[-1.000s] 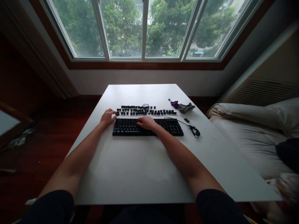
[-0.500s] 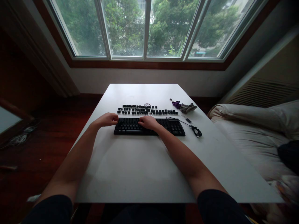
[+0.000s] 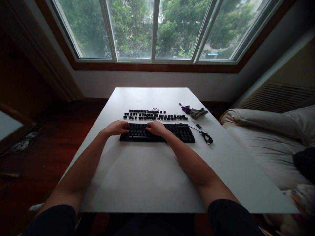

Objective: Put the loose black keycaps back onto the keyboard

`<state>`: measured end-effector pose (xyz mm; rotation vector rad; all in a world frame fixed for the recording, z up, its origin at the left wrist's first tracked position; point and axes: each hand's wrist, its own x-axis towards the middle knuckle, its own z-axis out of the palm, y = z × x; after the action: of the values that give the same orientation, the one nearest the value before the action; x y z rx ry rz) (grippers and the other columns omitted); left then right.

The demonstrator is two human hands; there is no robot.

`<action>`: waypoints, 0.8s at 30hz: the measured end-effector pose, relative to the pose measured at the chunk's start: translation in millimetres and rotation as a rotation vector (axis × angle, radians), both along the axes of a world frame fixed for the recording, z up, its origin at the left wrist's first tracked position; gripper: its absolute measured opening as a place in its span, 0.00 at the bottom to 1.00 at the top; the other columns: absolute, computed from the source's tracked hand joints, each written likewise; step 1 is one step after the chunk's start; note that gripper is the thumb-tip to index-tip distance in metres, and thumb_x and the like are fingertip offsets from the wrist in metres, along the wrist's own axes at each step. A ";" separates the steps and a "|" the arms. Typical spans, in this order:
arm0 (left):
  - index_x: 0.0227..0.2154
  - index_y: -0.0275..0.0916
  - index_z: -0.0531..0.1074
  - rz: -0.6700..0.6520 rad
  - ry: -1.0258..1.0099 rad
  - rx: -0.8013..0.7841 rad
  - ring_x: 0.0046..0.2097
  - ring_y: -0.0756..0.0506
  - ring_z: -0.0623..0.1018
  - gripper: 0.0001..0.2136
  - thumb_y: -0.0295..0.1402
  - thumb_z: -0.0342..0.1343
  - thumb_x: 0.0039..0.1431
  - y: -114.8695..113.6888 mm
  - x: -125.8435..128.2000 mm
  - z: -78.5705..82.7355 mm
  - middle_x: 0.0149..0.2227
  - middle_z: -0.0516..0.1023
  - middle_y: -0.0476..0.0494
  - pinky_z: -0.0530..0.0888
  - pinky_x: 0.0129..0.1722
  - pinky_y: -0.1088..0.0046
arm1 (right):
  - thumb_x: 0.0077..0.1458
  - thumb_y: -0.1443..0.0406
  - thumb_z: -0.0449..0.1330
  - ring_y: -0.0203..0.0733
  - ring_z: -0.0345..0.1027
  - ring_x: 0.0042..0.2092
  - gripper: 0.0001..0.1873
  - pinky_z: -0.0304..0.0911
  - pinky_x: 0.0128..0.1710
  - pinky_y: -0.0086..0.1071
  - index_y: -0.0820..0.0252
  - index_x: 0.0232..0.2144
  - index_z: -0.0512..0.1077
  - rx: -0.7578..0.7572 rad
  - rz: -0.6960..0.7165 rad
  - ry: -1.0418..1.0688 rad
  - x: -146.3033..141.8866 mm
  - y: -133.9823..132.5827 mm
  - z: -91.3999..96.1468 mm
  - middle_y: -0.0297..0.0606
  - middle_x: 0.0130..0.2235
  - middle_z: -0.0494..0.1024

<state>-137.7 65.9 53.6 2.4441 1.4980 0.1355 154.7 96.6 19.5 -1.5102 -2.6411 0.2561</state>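
A black keyboard [image 3: 137, 133] lies crosswise on the white table [image 3: 147, 173]. Over its left end is my left hand [image 3: 118, 127], fingers curled together and pointing down at the keys. My right hand [image 3: 156, 127] rests at the middle of the keyboard with its fingers bent inward. Both sets of fingertips are too small and partly hidden, so anything pinched in them does not show. Just behind the keyboard, loose black keycaps [image 3: 147, 116] lie in uneven rows. Among them is a thin wire tool [image 3: 155, 110].
Right of the keyboard lie its coiled cable [image 3: 207, 138] and a small black piece [image 3: 198, 126]. Farther back sit grey gloves [image 3: 197, 113] beside a purple cloth [image 3: 186, 109]. A pale sofa [image 3: 258, 144] stands along the right side, and a window [image 3: 152, 32] is ahead.
My left hand has moved right, from the keyboard's left edge to over its leftmost keys. My right hand stays in nearly the same place.
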 end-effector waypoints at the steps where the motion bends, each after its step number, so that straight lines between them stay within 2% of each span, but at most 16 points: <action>1: 0.39 0.42 0.78 -0.012 -0.007 0.001 0.34 0.45 0.75 0.15 0.44 0.57 0.54 0.0 1.1 -0.3 0.35 0.80 0.46 0.68 0.33 0.73 | 0.63 0.52 0.55 0.42 0.71 0.40 0.15 0.51 0.31 0.30 0.53 0.36 0.76 -0.001 0.000 -0.001 -0.1 0.0 0.3 0.37 0.38 0.81; 4: 0.41 0.42 0.78 -0.016 -0.064 -0.036 0.36 0.45 0.77 0.15 0.44 0.54 0.56 1.0 1.0 -0.2 0.37 0.81 0.46 0.69 0.36 0.72 | 0.63 0.52 0.56 0.42 0.71 0.41 0.15 0.52 0.32 0.30 0.53 0.36 0.77 -0.010 -0.001 -0.003 -0.2 -0.7 1.7 0.38 0.39 0.81; 7: 0.43 0.42 0.78 0.027 -0.159 -0.139 0.38 0.45 0.78 0.17 0.44 0.51 0.60 3.1 -3.0 -1.8 0.39 0.82 0.46 0.71 0.38 0.72 | 0.63 0.52 0.56 0.42 0.71 0.41 0.16 0.53 0.33 0.30 0.53 0.37 0.77 -0.018 -0.001 -0.002 -0.1 -1.4 2.5 0.38 0.39 0.81; 10: 0.45 0.41 0.77 0.084 -0.234 -0.209 0.36 0.45 0.79 0.19 0.44 0.47 0.62 6.2 -7.5 -7.5 0.36 0.81 0.46 0.72 0.38 0.72 | 0.63 0.52 0.56 0.42 0.71 0.40 0.15 0.52 0.32 0.30 0.53 0.37 0.77 -0.010 0.004 0.007 0.0 -1.3 1.8 0.38 0.38 0.81; 13: 0.45 0.41 0.76 0.125 -0.211 -0.166 0.34 0.45 0.77 0.18 0.43 0.46 0.62 9.7 -11.7 -15.5 0.32 0.80 0.47 0.71 0.36 0.72 | 0.63 0.52 0.56 0.42 0.71 0.39 0.15 0.51 0.31 0.30 0.53 0.35 0.76 0.002 0.012 0.013 -0.1 -0.7 0.5 0.37 0.37 0.81; 19: 0.43 0.42 0.74 0.160 -0.101 -0.035 0.34 0.45 0.75 0.16 0.44 0.48 0.62 12.5 -20.0 -20.0 0.33 0.79 0.46 0.68 0.34 0.71 | 0.63 0.53 0.55 0.42 0.71 0.40 0.15 0.52 0.32 0.30 0.53 0.36 0.77 -0.002 0.005 -0.003 -0.8 -1.1 0.8 0.38 0.39 0.81; 24: 0.43 0.42 0.75 0.011 -0.158 0.016 0.37 0.45 0.75 0.14 0.41 0.55 0.56 10.5 -18.6 -15.1 0.38 0.77 0.45 0.71 0.38 0.70 | 0.63 0.52 0.56 0.42 0.71 0.41 0.15 0.53 0.32 0.30 0.53 0.37 0.77 -0.013 -0.008 -0.005 -1.7 -1.1 0.7 0.38 0.39 0.81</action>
<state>-156.3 76.4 38.5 2.3761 1.4473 0.3360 153.0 95.5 20.2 -1.5269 -2.6424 0.2702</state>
